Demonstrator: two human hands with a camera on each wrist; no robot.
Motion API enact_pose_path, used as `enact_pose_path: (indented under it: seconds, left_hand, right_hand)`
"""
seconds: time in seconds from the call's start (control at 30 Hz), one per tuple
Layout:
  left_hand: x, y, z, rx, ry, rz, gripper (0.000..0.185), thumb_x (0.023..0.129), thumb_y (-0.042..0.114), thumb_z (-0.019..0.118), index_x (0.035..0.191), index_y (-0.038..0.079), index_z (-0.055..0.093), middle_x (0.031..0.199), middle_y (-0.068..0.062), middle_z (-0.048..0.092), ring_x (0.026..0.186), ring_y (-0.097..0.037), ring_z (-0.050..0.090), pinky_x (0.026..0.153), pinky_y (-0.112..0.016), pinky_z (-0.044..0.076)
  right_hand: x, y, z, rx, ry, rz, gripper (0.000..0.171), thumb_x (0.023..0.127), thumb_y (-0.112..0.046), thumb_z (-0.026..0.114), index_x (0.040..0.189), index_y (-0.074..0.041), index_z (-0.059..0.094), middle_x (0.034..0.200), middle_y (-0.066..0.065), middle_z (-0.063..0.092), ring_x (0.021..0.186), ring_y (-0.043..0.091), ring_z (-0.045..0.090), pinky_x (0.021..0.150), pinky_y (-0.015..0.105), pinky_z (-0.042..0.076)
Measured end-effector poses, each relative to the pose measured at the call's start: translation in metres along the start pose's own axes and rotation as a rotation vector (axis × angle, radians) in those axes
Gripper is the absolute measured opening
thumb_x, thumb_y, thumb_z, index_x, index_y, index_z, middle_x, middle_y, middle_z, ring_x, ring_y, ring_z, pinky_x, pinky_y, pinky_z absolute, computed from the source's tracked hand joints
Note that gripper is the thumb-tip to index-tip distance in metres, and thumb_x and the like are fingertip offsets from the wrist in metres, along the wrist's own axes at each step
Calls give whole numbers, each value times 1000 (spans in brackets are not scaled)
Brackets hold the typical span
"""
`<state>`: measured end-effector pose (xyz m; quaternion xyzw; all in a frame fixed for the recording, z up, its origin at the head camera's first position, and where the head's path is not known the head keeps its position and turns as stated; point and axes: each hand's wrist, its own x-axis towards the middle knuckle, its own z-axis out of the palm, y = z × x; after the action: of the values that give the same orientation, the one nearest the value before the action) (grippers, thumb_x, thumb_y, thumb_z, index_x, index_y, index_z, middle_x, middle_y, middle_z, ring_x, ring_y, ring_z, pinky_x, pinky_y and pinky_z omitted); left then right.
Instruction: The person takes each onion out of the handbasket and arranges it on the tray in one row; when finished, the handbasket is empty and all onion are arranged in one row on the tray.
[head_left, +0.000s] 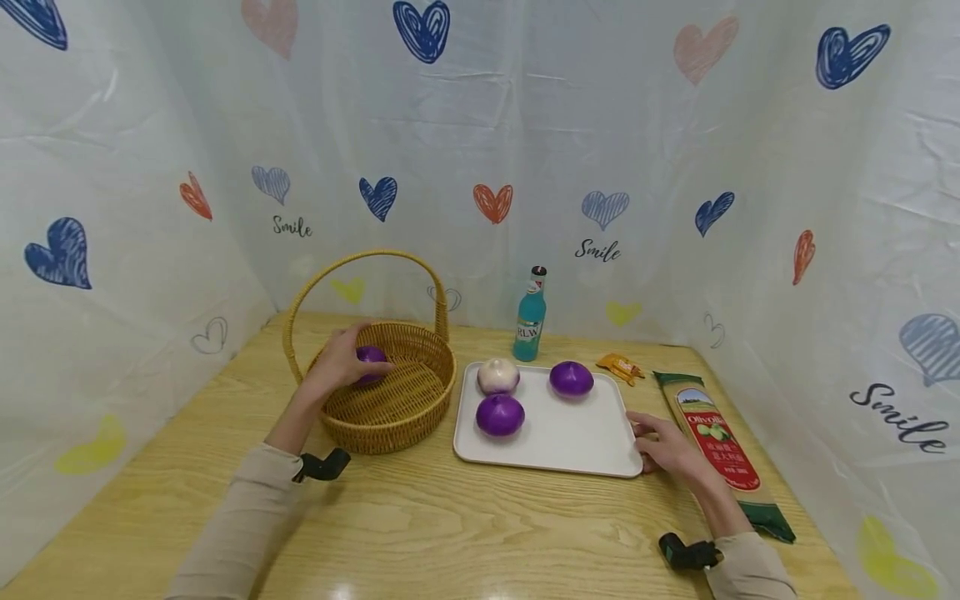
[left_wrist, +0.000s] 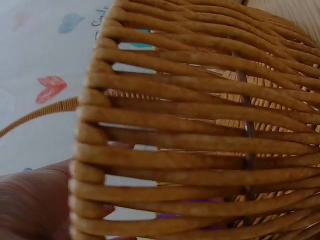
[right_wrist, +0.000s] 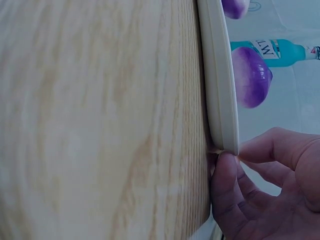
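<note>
Inside the wicker basket (head_left: 431, 417), my left hand (head_left: 341, 360) holds a purple onion (head_left: 370, 363), with the thumb and fingers on either side of it. The left wrist view mostly shows the woven basket wall (left_wrist: 175, 130), which hides much of that hand and leaves only a bit of purple showing through. My right hand (head_left: 666, 443) pinches the right edge of a white tray (head_left: 577, 433); the right wrist view shows thumb and fingers at its rim (right_wrist: 227, 100). On the tray lie a white onion (head_left: 498, 376) and two purple onions, one in front (head_left: 500, 415) and one farther back (head_left: 572, 379).
A blue bottle (head_left: 530, 317) stands behind the tray. An orange-wrapped packet (head_left: 621, 367) lies at the back right. Beside my right forearm is a long green and red food package (head_left: 716, 442). A curtain with printed hearts (head_left: 480, 125) encloses the wooden table (head_left: 420, 525).
</note>
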<state>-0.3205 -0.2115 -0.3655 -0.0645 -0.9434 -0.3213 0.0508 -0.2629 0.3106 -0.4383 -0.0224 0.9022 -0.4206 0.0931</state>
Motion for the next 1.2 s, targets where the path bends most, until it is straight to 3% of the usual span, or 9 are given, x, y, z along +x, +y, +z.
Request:
enact_pose_path:
  seconds: [0.23, 0.47, 0.7, 0.97, 1.2]
  left_hand:
    - [5, -3, 2, 16, -46, -83, 96, 83, 32, 78, 152, -4, 22, 144, -40, 31, 129, -55, 41, 104, -63, 41]
    - [13, 0, 2, 54, -72, -162, 92, 84, 22, 77, 153, -2, 21, 146, -38, 28, 131, -54, 38, 107, -63, 37]
    - [13, -10, 7, 96, -101, -125, 87, 80, 21, 79, 145, -10, 31, 140, -40, 38, 129, -53, 41, 106, -62, 38]
    - [11, -14, 13, 97, -82, -94, 74, 78, 20, 81, 135, -9, 44, 129, -37, 48, 119, -50, 50, 99, -61, 43]
    - [12, -15, 15, 50, -96, -80, 76, 76, 17, 82, 135, -7, 42, 134, -36, 50, 123, -50, 50, 103, -59, 41]
  right_hand:
    - [-1, 1, 1, 0, 6, 5, 56, 93, 3, 49, 147, 9, 33, 121, 30, 50, 76, 18, 58, 59, 29, 54]
    - [-2, 2, 1, 44, -3, 4, 57, 93, 1, 48, 147, 10, 32, 123, 30, 48, 82, 17, 58, 61, 29, 55]
    - [0, 2, 0, 28, -8, -2, 57, 94, 1, 48, 148, 9, 32, 124, 30, 48, 81, 18, 58, 61, 29, 54]
    - [0, 0, -2, 32, -8, -13, 57, 93, 2, 47, 147, 10, 31, 123, 31, 47, 81, 18, 58, 60, 29, 55]
    - [-1, 1, -2, 26, -8, -12, 57, 93, 3, 47, 147, 10, 32, 123, 31, 48, 78, 17, 57, 60, 28, 54]
